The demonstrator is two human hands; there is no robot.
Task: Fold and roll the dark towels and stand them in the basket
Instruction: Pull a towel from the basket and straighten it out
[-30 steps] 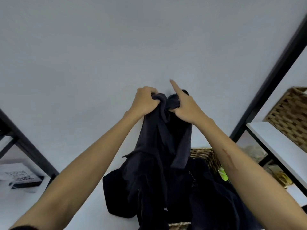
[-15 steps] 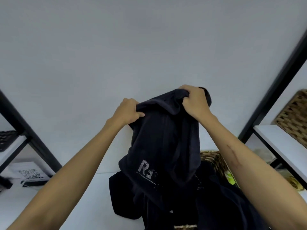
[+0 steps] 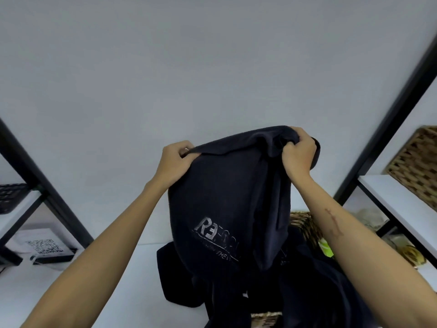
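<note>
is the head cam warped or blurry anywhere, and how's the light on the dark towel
Head view: wide-angle warp splays the black shelf posts outward; light is soft and even on the wall, no glare; the dark towel reads nearly black, folds hard to separate, only its pale lettering stands out; the left hand and right hand look sharp; the wicker basket at the right edge is slightly smeared.

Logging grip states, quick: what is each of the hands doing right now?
Left hand: grips the dark towel at its top edge.
Right hand: grips the same towel's bunched top.

matt dark cloth towel; rough woven wicker basket
</note>
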